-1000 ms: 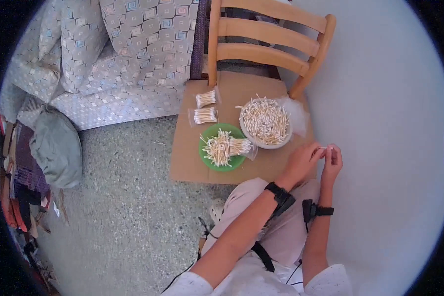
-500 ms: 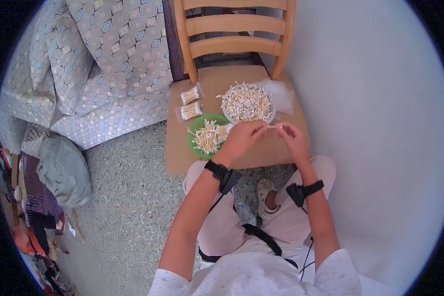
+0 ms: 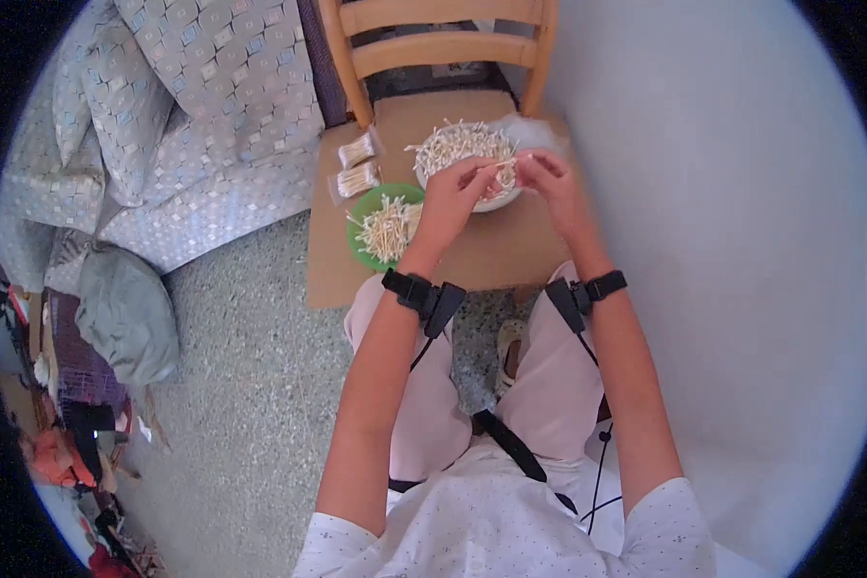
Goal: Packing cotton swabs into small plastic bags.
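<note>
Upper middle of the frame: left hand (image 3: pixel 450 196) and right hand (image 3: pixel 547 181) raised close together over a white bowl (image 3: pixel 491 200) heaped with pale cotton swabs (image 3: pixel 453 144). Left fingers curled and pinched on a thin stick (image 3: pixel 496 166) that runs across to the right hand; right fingertips closed on its other end. Whether more than one stick sits in the pinch: cannot tell, too small.

Just left of the bowl, touching or nearly so, a green plate (image 3: pixel 358 243) with a looser pile of the same swabs. Above the plate, toward the upper left of the seat, two small clear packets (image 3: pixel 357 166) of bundled swabs lying side by side. All of it resting on a sheet of brown cardboard (image 3: pixel 511 252) laid over the seat of a wooden chair (image 3: pixel 440 39) at the top of the frame.

Black wrist bands (image 3: pixel 422 294) with cables on both forearms. Pale trousers at the lower middle. Patterned bedding (image 3: pixel 202 96) at the upper left, a grey-green bundle (image 3: pixel 125 313) at the left edge on speckled floor.
</note>
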### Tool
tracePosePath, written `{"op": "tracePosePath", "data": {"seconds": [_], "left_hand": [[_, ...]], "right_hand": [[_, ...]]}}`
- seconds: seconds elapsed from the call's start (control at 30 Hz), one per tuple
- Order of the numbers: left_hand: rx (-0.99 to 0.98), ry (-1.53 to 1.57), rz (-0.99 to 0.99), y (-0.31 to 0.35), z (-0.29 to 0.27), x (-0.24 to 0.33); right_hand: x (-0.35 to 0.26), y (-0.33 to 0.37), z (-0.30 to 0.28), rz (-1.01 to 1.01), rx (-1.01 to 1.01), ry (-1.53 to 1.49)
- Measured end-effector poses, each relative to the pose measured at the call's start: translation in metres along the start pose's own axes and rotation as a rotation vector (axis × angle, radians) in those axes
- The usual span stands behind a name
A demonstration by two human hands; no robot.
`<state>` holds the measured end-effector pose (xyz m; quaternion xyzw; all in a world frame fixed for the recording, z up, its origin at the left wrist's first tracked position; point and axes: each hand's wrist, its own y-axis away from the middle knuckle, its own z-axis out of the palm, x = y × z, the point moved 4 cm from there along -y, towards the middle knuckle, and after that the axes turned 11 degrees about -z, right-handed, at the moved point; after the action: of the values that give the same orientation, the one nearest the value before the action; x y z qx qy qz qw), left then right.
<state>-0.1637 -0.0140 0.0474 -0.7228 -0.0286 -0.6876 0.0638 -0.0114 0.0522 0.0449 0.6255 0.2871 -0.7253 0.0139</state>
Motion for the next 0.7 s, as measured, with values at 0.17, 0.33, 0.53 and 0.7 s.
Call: {"op": "tracePosePath", "data": {"seconds": [0.17,0.33,0.53,0.7], "left_hand": [[0.075,-0.115,0.018,0.01,-0.007,0.017],[0.03,-0.281,-0.082,0.027,-0.023,0.014],[-0.051,-0.165,-0.164,0.029,-0.031,0.014],[-0.024,-0.176,-0.096,0.025,-0.029,0.016]], "right_hand": [[-0.008,-0.003,0.0,-0.041,-0.018,-0.027],[-0.016,0.019,0.012,-0.062,-0.147,0.572],[-0.036,0.03,0.027,-0.267,-0.122,0.634],[-0.026,0.025,0.026,-0.052,-0.073,0.283]]}}
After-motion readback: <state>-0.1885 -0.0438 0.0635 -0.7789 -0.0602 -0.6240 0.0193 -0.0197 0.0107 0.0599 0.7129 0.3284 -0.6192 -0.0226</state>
